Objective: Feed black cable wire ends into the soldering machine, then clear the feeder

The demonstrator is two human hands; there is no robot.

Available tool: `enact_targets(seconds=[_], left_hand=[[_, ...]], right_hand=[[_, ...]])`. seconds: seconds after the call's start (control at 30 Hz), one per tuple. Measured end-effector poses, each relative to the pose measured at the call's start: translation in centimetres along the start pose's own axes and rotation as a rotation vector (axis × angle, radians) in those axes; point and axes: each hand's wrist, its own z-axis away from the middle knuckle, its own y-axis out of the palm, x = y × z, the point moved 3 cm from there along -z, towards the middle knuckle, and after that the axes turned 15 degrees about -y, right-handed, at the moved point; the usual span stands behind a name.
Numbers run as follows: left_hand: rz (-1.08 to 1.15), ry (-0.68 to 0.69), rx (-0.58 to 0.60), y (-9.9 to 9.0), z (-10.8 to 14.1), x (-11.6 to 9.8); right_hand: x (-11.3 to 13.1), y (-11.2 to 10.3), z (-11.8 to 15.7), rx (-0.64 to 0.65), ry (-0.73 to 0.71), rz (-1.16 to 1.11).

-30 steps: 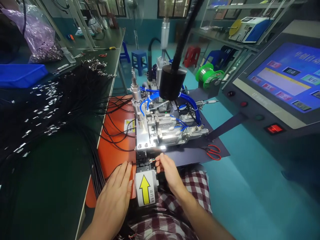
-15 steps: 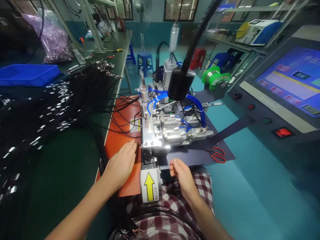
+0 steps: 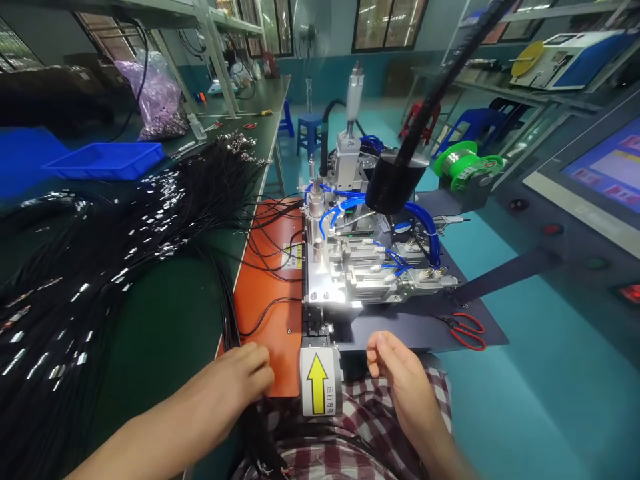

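My left hand (image 3: 245, 375) is over the front of the orange plate (image 3: 273, 360), beside a bundle of black cables (image 3: 230, 313). Its fingers bend downward and their tips are hidden, so a grip on a cable cannot be made out. One black cable (image 3: 273, 305) curves across the plate to the side of the metal machine (image 3: 340, 280). My right hand (image 3: 400, 367) hovers before the dark base plate, fingers curled and thumb drawn in, with nothing visible in it. Between the hands is the machine's feed end, its white label (image 3: 306, 380) bearing a yellow arrow.
Red-handled cutters (image 3: 465, 329) lie on the base plate at right. A heap of black cables (image 3: 175, 200) covers much of the left table, near a blue tray (image 3: 107, 162). A black cylinder (image 3: 395, 183) hangs over the machine. At right stands a control panel (image 3: 575, 207).
My left hand has drawn back from the machine's side toward the cable bundle, uncovering a cable across the orange plate. My right hand keeps its curled pose. The view has swung left.
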Motion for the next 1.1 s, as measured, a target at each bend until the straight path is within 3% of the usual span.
enact_targets(seconds=[0.13,0.23,0.37,0.43,0.5,0.6,0.8,0.97,1.1], left_hand=[[0.410,-0.146,-0.144,-1.9,-0.9,0.2],[0.397,-0.192,-0.209,-0.9,-1.5,0.0],[0.336,-0.149,-0.200,0.8,-2.3,-1.5],[0.325,-0.083,-0.172,1.1,-2.7,-3.0],[0.346,-0.015,-0.073,1.1,-3.2,-4.6],[0.459,-0.003,0.033,1.1,-4.1,-6.2],[0.632,-0.116,0.102,1.9,-5.0,-5.8],[0.739,-0.165,0.143,2.3,-5.1,-5.7],[0.741,-0.169,0.138,2.5,-5.1,-5.8]], right_hand=[[0.9,1.3,0.6,0.088,-0.026,-0.020],[1.5,2.6,1.0,0.164,-0.046,-0.105],[1.7,3.4,1.1,0.124,-0.059,-0.147],[1.7,3.7,1.2,0.155,-0.052,-0.112],[1.7,3.8,1.5,0.216,-0.066,-0.052],[2.2,3.0,1.6,0.233,-0.104,-0.013],[3.1,0.7,0.9,0.144,-0.141,-0.024],[2.9,1.6,1.2,0.200,-0.143,-0.042],[2.9,1.7,0.8,0.159,-0.155,-0.046]])
